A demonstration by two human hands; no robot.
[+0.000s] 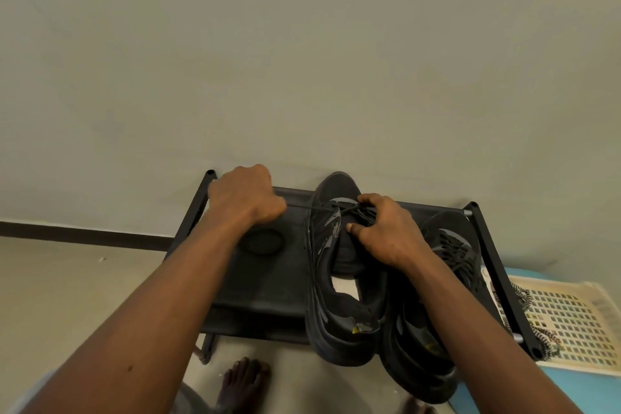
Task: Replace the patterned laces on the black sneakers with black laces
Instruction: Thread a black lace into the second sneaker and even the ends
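Observation:
Two black sneakers stand on a black fabric shoe rack (262, 292). The nearer sneaker (339, 306) is in the middle, the other sneaker (447, 245) to its right. My left hand (247, 195) is a fist gripping a black lace (302, 208) pulled taut leftward from the middle sneaker's eyelets. My right hand (386, 228) holds that sneaker's lacing area, fingers curled on the laces. The patterned laces (524, 299) lie off the rack at right.
A coiled black lace (263, 240) rests on the rack's top. A cream checked mat (568, 319) lies on a blue surface at right. The wall is right behind the rack. My bare feet (242, 383) stand on the floor in front.

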